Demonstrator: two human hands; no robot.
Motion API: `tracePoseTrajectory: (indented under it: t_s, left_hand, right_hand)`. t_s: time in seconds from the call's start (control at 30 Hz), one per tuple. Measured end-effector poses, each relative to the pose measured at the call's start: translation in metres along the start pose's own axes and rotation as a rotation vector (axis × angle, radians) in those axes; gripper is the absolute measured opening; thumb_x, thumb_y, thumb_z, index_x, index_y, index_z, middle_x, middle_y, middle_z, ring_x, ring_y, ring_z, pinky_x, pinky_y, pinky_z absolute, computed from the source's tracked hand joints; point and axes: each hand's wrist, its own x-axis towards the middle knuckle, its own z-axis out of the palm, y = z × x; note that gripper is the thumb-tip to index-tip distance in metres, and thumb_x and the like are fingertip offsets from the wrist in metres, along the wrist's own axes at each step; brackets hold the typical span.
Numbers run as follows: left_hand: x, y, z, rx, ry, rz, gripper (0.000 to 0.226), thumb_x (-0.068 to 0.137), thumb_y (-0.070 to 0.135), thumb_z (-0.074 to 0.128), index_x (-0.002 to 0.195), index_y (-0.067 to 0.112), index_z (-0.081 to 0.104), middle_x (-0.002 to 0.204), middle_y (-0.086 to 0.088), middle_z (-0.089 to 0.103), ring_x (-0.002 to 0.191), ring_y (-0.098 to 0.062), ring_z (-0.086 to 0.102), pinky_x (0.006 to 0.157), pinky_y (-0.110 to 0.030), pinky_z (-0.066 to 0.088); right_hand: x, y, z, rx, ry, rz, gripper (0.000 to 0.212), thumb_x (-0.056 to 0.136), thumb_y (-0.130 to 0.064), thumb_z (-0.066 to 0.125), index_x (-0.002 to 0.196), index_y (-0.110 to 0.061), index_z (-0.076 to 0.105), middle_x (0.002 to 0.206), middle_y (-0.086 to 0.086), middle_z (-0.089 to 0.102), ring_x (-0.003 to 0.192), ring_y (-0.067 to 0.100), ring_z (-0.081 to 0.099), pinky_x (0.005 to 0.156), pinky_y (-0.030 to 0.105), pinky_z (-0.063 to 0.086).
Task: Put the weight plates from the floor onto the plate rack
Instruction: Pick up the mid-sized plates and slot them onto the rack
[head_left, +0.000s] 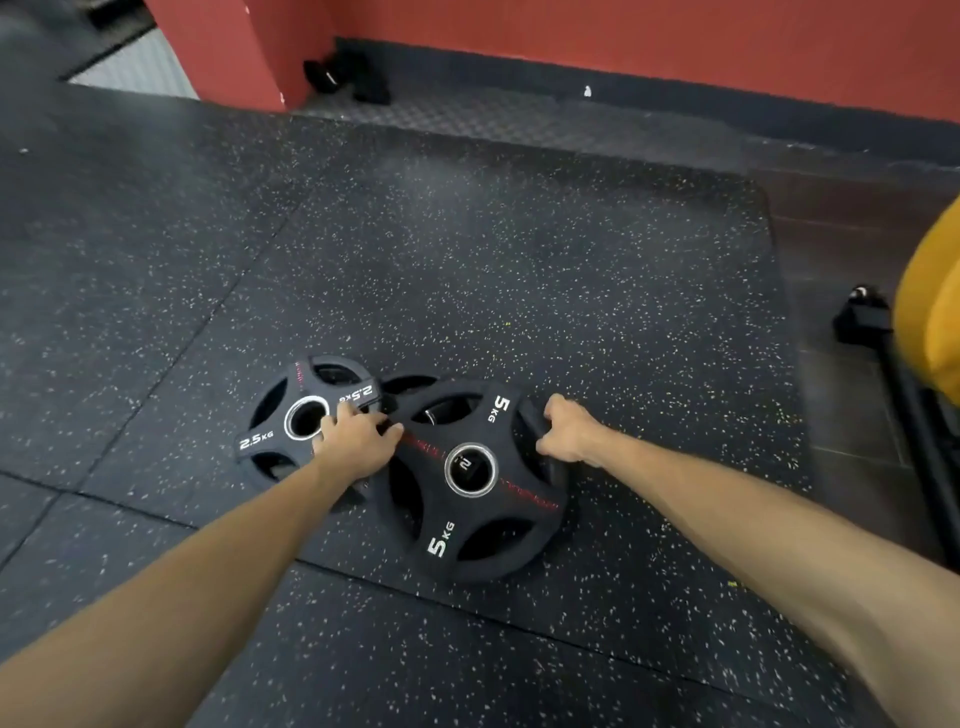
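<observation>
- Risk first: 5 kg plate lies partly over another plate at its 11 o'clock, so I judge an uneven lift could let it slide.
- Left hand curls over the plate's 10 o'clock rim, also lying across the 2.5 kg plate; pinched fingers look possible.
- Right hand is closed around the rim at 2 o'clock.
- Plates are black, matte, rubber-looking discs with three cut-out grips and steel-ringed centre holes.
- All sit on speckled rubber floor mat; no plate rack is in view.
</observation>
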Motion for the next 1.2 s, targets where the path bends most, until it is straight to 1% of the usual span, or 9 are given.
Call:
tracePoseTrajectory:
  t_s: [0.17, 0.37, 0.47, 0.53, 0.63, 0.73, 0.87, 1.0, 1.2]
  left_hand:
    - [0.001, 0.017, 0.010, -0.313, -0.079, 0.012, 0.050, 0.100, 0.042, 0.047, 0.133, 0.005, 0.049, 0.137, -0.013, 0.051, 0.121, -0.030, 0.049, 0.092, -0.032, 0.037]
    - [-0.013, 0.052, 0.010, -0.401, -0.147, 0.160, 0.060, 0.092, 0.051, 0.061, 0.133, 0.009, 0.050, 0.129, -0.008, 0.059, 0.118, -0.025, 0.056, 0.099, -0.033, 0.043]
    - [-0.020, 0.067, -0.002, -0.273, -0.130, 0.254, 0.060, 0.083, 0.068, 0.057, 0.114, 0.017, 0.062, 0.118, -0.006, 0.065, 0.107, -0.024, 0.060, 0.087, -0.032, 0.047]
    - [-0.028, 0.080, -0.007, -0.265, -0.148, 0.341, 0.052, 0.075, 0.072, 0.057, 0.096, 0.026, 0.064, 0.108, -0.004, 0.069, 0.097, -0.022, 0.063, 0.075, -0.025, 0.047]
    - [-0.047, 0.111, -0.004, -0.349, -0.271, 0.466, 0.043, 0.072, 0.062, 0.072, 0.097, 0.027, 0.071, 0.097, 0.011, 0.077, 0.095, -0.016, 0.070, 0.081, -0.026, 0.052]
    - [-0.071, 0.167, 0.025, -0.230, -0.224, 0.668, 0.017, 0.081, 0.042, 0.078, 0.078, 0.025, 0.076, 0.069, 0.012, 0.075, 0.068, -0.010, 0.071, 0.061, -0.029, 0.054]
    - [-0.124, 0.247, 0.055, -0.032, -0.216, 0.927, 0.038, 0.082, 0.019, 0.073, 0.050, 0.012, 0.053, 0.040, 0.006, 0.052, 0.035, -0.007, 0.047, 0.037, -0.020, 0.033]
    - [-0.195, 0.328, 0.079, -0.027, -0.195, 1.140, 0.047, 0.077, 0.022, 0.070, 0.042, 0.017, 0.038, 0.036, 0.005, 0.043, 0.033, -0.012, 0.039, 0.038, -0.025, 0.029]
    - [-0.294, 0.440, 0.114, -0.113, -0.121, 1.364, 0.039, 0.067, 0.043, 0.061, 0.042, 0.017, 0.047, 0.041, 0.006, 0.050, 0.045, -0.013, 0.050, 0.048, -0.025, 0.037]
  right_hand:
    - [-0.029, 0.016, 0.017, 0.215, -0.121, 0.135, 0.077, 0.079, -0.011, 0.070, 0.145, -0.007, 0.031, 0.137, 0.013, 0.050, 0.116, 0.028, 0.056, 0.080, 0.029, 0.050]
    - [-0.068, 0.027, 0.013, 0.574, -0.098, 0.132, 0.053, 0.062, 0.011, 0.061, 0.110, -0.012, 0.061, 0.104, 0.015, 0.070, 0.097, 0.034, 0.067, 0.080, 0.046, 0.060]
    - [-0.089, 0.033, 0.001, 0.605, 0.026, 0.068, 0.047, 0.052, 0.012, 0.053, 0.094, -0.007, 0.066, 0.083, 0.014, 0.071, 0.082, 0.032, 0.067, 0.072, 0.046, 0.060]
    - [-0.103, 0.048, -0.014, 0.563, 0.128, 0.026, 0.043, 0.050, 0.009, 0.047, 0.086, -0.007, 0.066, 0.071, 0.012, 0.066, 0.070, 0.029, 0.064, 0.059, 0.041, 0.057]
    - [-0.123, 0.072, -0.044, 0.442, 0.228, -0.017, 0.031, 0.058, 0.000, 0.043, 0.078, -0.009, 0.066, 0.060, 0.007, 0.065, 0.057, 0.026, 0.063, 0.053, 0.032, 0.056]
    - [-0.153, 0.120, -0.077, 0.290, 0.325, -0.010, 0.015, 0.068, -0.006, 0.049, 0.077, -0.011, 0.060, 0.083, 0.012, 0.071, 0.081, 0.032, 0.068, 0.068, 0.033, 0.056]
    - [-0.203, 0.196, -0.120, 0.087, 0.427, -0.076, 0.017, 0.071, -0.006, 0.053, 0.083, -0.011, 0.063, 0.100, 0.016, 0.073, 0.097, 0.035, 0.066, 0.074, 0.032, 0.051]
    - [-0.270, 0.270, -0.167, 0.011, 0.521, -0.088, 0.025, 0.066, 0.003, 0.051, 0.080, -0.013, 0.064, 0.087, 0.009, 0.076, 0.089, 0.026, 0.069, 0.071, 0.028, 0.046]
    - [-0.355, 0.378, -0.229, -0.049, 0.753, -0.007, 0.020, 0.066, 0.001, 0.050, 0.081, 0.000, 0.064, 0.080, 0.008, 0.072, 0.082, 0.020, 0.067, 0.072, 0.038, 0.050]
